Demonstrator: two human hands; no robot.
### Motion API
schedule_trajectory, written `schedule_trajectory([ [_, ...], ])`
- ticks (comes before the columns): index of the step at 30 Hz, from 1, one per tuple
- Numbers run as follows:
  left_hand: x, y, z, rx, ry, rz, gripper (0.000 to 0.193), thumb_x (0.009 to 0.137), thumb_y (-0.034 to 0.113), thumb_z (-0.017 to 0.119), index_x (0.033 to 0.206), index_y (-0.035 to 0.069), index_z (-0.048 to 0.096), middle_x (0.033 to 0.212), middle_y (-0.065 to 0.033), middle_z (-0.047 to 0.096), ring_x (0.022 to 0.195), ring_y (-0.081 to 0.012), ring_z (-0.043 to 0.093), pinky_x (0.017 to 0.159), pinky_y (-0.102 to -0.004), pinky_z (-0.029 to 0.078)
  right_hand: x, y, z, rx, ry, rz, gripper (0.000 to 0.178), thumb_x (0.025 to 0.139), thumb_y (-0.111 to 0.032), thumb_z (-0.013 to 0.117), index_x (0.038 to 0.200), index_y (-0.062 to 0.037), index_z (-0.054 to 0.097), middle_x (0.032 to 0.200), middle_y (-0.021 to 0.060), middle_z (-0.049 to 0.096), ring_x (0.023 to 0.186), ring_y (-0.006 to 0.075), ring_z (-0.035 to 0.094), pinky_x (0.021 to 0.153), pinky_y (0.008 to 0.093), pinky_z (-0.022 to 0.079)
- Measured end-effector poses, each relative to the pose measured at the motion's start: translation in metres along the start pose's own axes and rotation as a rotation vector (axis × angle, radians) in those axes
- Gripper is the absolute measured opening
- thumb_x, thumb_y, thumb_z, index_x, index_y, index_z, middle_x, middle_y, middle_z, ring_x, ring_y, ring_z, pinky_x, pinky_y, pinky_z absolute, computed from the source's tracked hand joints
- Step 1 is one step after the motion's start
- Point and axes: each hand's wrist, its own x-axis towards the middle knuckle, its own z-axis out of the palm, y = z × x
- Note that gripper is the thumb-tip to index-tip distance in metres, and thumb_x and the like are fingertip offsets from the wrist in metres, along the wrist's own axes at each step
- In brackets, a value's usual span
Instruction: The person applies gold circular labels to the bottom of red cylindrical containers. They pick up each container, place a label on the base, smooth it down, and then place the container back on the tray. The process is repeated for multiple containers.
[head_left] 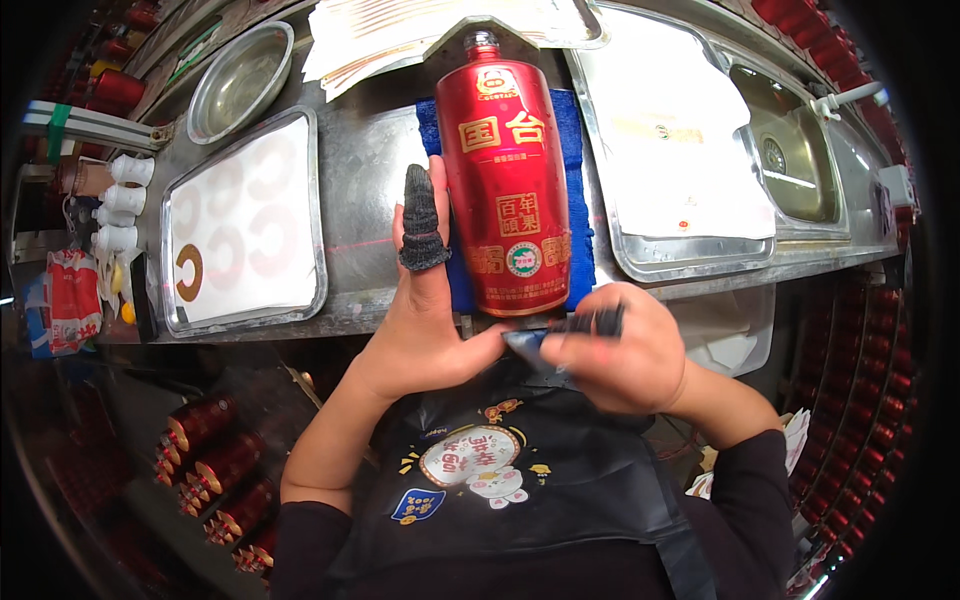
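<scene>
A large glossy red bottle with gold markings lies on a blue cloth, its neck pointing away from me. My left hand is along the bottle's lower left side, fingers stretched out and thumb reaching towards my right hand. A black knitted finger cover sits on one of its fingers. Just below the bottle's base, my right hand is closed around a small dark bluish piece, too blurred to name. Dark material also wraps a finger of that hand.
On the left, a metal tray holds a white sheet with a gold C-shaped label. Behind it stands a metal bowl. At right are a tray of white sheets and a sink. Red bottles stand below the counter.
</scene>
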Motion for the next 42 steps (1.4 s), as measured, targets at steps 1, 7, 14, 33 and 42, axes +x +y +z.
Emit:
schedule_trajectory([
  [1, 0.003, 0.003, 0.005, 0.043, 0.063, -0.019, 0.123, 0.070, 0.020, 0.083, 0.159, 0.002, 0.001, 0.164, -0.0256, 0.011, 0.152, -0.0365, 0.015, 0.121, -0.0500, 0.007, -0.003, -0.005, 0.006, 0.005, 0.047, 0.209, 0.028, 0.072, -0.004, 0.085, 0.097, -0.0062, 0.073, 0.077, 0.0056, 0.063, 0.066, 0.0233, 0.063, 0.057, 0.0321, 0.051],
  [7, 0.010, 0.005, 0.012, 0.546, 0.145, 0.080, 0.101, 0.068, 0.042, 0.090, 0.147, 0.004, 0.041, 0.147, -0.0168, 0.049, 0.143, -0.0333, 0.039, 0.117, -0.0624, 0.006, -0.033, -0.001, 0.039, 0.346, 0.526, 0.948, 0.026, 0.094, -0.016, 0.075, 0.107, -0.0010, 0.058, 0.094, 0.0023, 0.065, 0.083, 0.0066, 0.057, 0.073, 0.0223, 0.049],
  [14, 0.005, -0.004, 0.005, 0.426, 0.151, 0.080, 0.102, 0.068, 0.044, 0.090, 0.144, -0.001, 0.041, 0.141, -0.0155, 0.054, 0.139, -0.0336, 0.045, 0.118, -0.0676, -0.007, -0.036, 0.006, 0.024, 0.337, 0.523, 1.060, 0.019, 0.096, -0.012, 0.071, 0.101, -0.0004, 0.057, 0.086, 0.0006, 0.064, 0.077, 0.0043, 0.056, 0.068, 0.0201, 0.047],
  [33, 0.001, -0.018, 0.008, 0.554, 0.106, 0.053, 0.121, 0.074, 0.037, 0.090, 0.156, 0.000, 0.009, 0.136, -0.0142, 0.064, 0.139, -0.0271, 0.051, 0.121, -0.0546, -0.005, -0.018, -0.007, 0.029, 0.323, 0.577, 1.040, 0.019, 0.097, -0.014, 0.069, 0.096, -0.0015, 0.055, 0.086, -0.0003, 0.060, 0.077, 0.0051, 0.052, 0.067, 0.0211, 0.045],
  [42, 0.001, -0.010, 0.017, 0.381, 0.392, 0.178, 0.108, 0.070, 0.042, 0.088, 0.153, 0.001, 0.032, 0.150, -0.0179, 0.047, 0.141, -0.0363, 0.045, 0.115, -0.0723, 0.003, -0.015, -0.004, 0.029, 0.113, 0.500, 0.886, 0.017, 0.096, -0.009, 0.069, 0.092, -0.0054, 0.053, 0.084, -0.0041, 0.053, 0.076, 0.0019, 0.045, 0.067, 0.0176, 0.039],
])
